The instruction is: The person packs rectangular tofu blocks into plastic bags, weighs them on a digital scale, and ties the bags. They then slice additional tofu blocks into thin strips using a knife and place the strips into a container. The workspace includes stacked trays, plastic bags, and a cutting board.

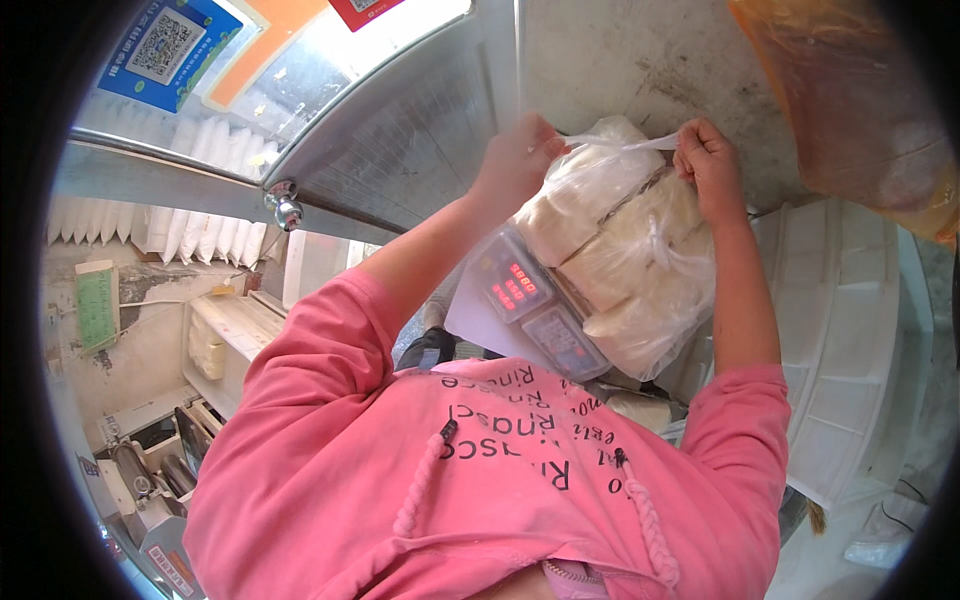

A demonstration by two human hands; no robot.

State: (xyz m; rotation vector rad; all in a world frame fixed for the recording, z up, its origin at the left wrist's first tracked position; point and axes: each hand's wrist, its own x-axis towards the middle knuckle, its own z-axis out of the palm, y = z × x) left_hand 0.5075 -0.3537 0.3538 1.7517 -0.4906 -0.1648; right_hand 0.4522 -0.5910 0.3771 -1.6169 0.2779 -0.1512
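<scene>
Clear plastic bags filled with pale, blocky bundles rest on a digital scale with lit red digits and a keypad. The nearer bag is knotted on top. At the far bag, my left hand, slightly blurred, grips one end of the bag's gathered plastic. My right hand holds the other end in closed fingers, so the plastic is stretched between the two hands above the bundles. What the bundles are made of cannot be told through the plastic.
White plastic crates stand at the right, below an orange-tinted plastic bag. A glass-fronted cabinet with a metal knob is at the upper left. Machinery with metal rollers sits at the lower left, near a white crate.
</scene>
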